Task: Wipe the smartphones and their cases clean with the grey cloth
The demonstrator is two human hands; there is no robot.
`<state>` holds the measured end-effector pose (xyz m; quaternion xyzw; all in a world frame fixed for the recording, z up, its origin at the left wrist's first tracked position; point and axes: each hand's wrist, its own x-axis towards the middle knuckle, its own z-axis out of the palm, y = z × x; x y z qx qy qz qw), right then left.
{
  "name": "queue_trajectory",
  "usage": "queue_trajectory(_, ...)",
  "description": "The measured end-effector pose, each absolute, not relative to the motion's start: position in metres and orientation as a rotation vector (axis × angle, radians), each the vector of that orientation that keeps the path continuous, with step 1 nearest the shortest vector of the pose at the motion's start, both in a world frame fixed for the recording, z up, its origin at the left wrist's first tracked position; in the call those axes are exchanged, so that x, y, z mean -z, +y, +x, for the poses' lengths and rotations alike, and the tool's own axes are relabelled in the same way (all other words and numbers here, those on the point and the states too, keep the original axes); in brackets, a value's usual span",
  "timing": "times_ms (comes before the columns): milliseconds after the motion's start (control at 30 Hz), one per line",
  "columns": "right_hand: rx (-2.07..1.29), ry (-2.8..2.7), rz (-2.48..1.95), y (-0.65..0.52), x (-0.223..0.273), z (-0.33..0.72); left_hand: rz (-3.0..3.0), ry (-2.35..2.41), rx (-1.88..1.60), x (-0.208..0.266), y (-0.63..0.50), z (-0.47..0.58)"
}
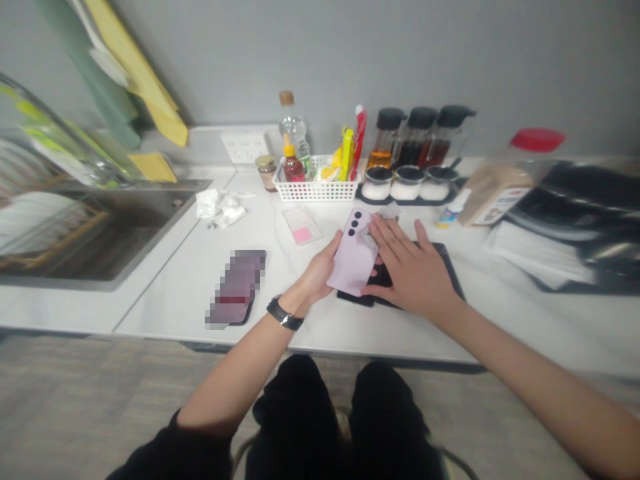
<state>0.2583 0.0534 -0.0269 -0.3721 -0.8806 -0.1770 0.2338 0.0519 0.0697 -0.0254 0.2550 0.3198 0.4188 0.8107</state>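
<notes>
My left hand [320, 268] is closed around the left edge of a light purple phone [352, 257], whose back and three camera lenses face up. My right hand [417, 273] has its fingers stretched out, the fingertips at the phone's upper right back; a small something by them is too blurred to name. Beneath my hands lie a black tablet-like slab [450, 268] and a dark flat item [355, 298], both partly covered. A clear phone case [303, 225] with a pink patch lies just beyond. Another phone [237, 287], its screen pixelated, rests to the left.
Crumpled tissues [221, 208] lie by the sink [107, 283]. Along the wall stand a white basket [317, 192], a plastic bottle [293, 127], seasoning jars [407, 183] and dark-lidded bottles [420, 137]. A red-lidded jar [500, 190] and black pans [590, 200] are at right.
</notes>
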Motion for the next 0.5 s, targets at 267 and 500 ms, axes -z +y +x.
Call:
queue_trajectory(267, 0.458, -2.644, -0.676, 0.016, 0.052, 0.231, 0.466, 0.676, -0.912, 0.021, 0.071, 0.048)
queue_trajectory(500, 0.455, -2.448, -0.971, 0.055, 0.025, 0.264, 0.494, 0.684, -0.847, 0.020, 0.070, 0.050)
